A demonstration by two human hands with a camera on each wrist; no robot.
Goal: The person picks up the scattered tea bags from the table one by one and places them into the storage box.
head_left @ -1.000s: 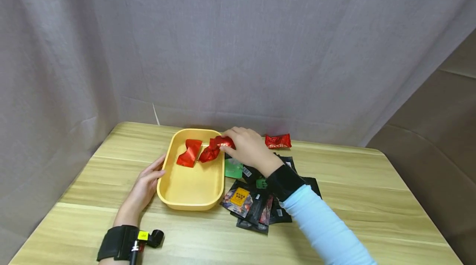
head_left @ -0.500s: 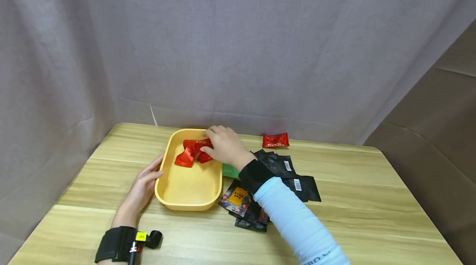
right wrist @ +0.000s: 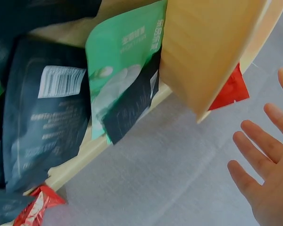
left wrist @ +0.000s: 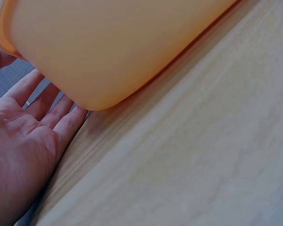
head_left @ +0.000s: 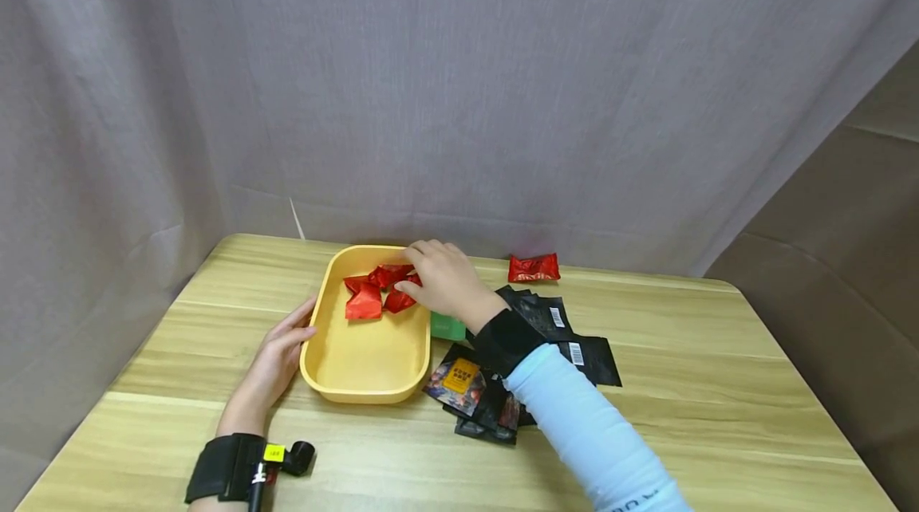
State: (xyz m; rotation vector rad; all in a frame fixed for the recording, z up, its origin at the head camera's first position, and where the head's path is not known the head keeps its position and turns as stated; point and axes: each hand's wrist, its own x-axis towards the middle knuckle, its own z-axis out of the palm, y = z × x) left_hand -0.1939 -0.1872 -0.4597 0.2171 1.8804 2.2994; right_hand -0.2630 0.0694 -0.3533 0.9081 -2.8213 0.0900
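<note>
Shiny red wrapped packets lie together in the upper half of the yellow tray. My right hand is over the tray's right rim, thumb and fingertips close to the packets. In the right wrist view its fingers are spread and hold nothing, and a red wrapper shows past the tray wall. My left hand is at the tray's left side, thumb at the rim. The left wrist view shows its straight fingers against the outside of the tray wall.
Right of the tray spreads a pile of black sachets, one with a colourful front. A green packet sits by the tray wall. Another red packet lies near the table's back edge, before a grey curtain.
My right hand has carried a red packet left into the tray and let go of it, then drawn slightly back right. The packets inside have shifted. My left hand stays put.
</note>
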